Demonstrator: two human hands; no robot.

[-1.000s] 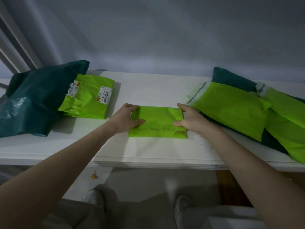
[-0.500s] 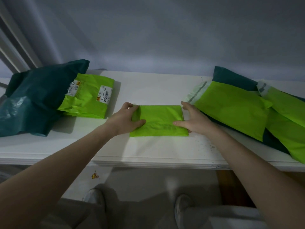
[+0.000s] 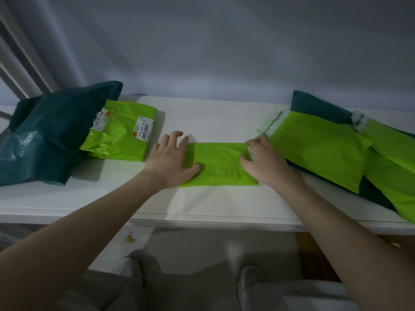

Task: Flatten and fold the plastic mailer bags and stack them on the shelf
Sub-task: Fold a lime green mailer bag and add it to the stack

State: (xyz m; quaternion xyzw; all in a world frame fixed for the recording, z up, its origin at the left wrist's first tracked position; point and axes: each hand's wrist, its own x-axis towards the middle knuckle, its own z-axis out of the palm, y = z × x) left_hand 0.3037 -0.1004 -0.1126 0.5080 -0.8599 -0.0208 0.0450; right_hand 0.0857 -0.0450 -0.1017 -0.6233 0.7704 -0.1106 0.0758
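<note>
folded green mailer (image 3: 219, 164) flat on white shelf (image 3: 202, 205), between both hands — left hand (image 3: 170, 159) presses its left edge, fingers spread; right hand (image 3: 263, 162) pinches the right edge. folded stack (image 3: 122, 135) left on a dark teal bag (image 3: 47, 135); unfolded pile (image 3: 321, 147) right, at least three green.

We are looking at a pale grey wall (image 3: 224, 52) rising behind the work surface, with a light-coloured frame (image 3: 20, 70) slanting down its left side. Below, a small yellow scrap (image 3: 129, 239) is lying on the floor (image 3: 190, 250). Two light shoes (image 3: 126, 267) are standing there, with grey trouser legs (image 3: 107, 292) showing just above them.
</note>
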